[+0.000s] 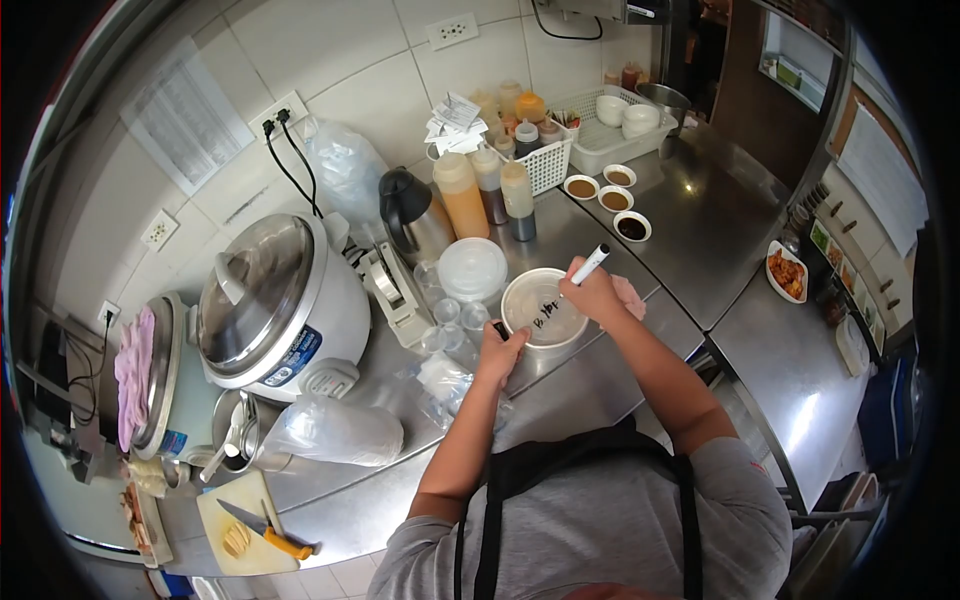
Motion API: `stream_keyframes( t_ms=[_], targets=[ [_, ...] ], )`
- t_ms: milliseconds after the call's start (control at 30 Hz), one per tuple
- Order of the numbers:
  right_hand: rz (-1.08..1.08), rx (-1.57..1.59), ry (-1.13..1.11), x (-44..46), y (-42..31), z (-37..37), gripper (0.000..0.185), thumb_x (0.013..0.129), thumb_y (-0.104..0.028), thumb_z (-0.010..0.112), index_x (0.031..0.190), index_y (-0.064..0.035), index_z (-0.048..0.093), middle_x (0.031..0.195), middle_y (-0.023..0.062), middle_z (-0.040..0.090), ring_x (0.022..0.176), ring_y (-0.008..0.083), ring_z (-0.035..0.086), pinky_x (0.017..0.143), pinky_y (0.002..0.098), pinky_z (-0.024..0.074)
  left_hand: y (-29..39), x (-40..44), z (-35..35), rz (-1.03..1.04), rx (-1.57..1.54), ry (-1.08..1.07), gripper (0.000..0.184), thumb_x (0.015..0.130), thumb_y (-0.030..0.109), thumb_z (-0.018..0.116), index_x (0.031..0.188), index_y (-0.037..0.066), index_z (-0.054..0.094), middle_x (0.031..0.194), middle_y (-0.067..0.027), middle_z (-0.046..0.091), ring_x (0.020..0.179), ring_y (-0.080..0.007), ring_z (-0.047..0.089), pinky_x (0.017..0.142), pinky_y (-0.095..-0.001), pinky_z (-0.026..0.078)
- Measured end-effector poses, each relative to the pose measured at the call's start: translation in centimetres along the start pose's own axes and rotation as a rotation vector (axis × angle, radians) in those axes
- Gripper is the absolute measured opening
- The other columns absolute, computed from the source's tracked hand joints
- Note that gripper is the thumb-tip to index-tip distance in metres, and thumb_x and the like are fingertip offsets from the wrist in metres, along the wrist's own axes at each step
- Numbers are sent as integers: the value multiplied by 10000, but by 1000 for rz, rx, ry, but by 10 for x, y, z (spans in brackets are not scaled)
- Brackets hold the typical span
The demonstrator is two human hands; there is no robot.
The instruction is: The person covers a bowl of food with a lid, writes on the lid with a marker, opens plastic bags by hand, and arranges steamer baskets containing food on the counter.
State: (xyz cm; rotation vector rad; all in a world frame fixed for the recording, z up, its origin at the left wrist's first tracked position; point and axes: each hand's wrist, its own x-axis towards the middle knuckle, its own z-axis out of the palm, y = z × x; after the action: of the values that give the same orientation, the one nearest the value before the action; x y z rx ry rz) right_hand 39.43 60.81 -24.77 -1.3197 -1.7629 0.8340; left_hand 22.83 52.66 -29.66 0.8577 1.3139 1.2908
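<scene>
A round white tub (545, 345) with a translucent lid (520, 305) stands on the steel counter in front of me. Black handwriting shows on the lid. In my right hand (592, 296) is a white marker (592, 265), its body slanting up and away over the lid's right side. My left hand (502, 352) is at the tub's left edge, closed around a small black marker cap (501, 330). A pinkish cloth (628, 297) lies just right of my right hand. Left of the tub are clear plastic cups (447, 312) and a stack of round lids (473, 268).
A large rice cooker (285, 310), a tape dispenser (394, 297) and a thermal jug (415, 212) stand to the left. Sauce bottles (460, 195) and small sauce bowls (615, 200) are behind. A knife (265, 530) rests on a cutting board (222, 500) at front left.
</scene>
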Motion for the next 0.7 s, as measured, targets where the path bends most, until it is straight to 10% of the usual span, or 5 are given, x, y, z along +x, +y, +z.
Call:
stream_keyframes(
  t_ms=[700],
  targets=[
    [19,-1,40,8,12,0,145,650,-152,560,703,-39,485,591,121,535,564,256,543,538,338,420,1,0,0,-18,13,-14,370,705,140,634,911,21,351,633,-27,462,482,-77,422,408,-206,350]
  ],
)
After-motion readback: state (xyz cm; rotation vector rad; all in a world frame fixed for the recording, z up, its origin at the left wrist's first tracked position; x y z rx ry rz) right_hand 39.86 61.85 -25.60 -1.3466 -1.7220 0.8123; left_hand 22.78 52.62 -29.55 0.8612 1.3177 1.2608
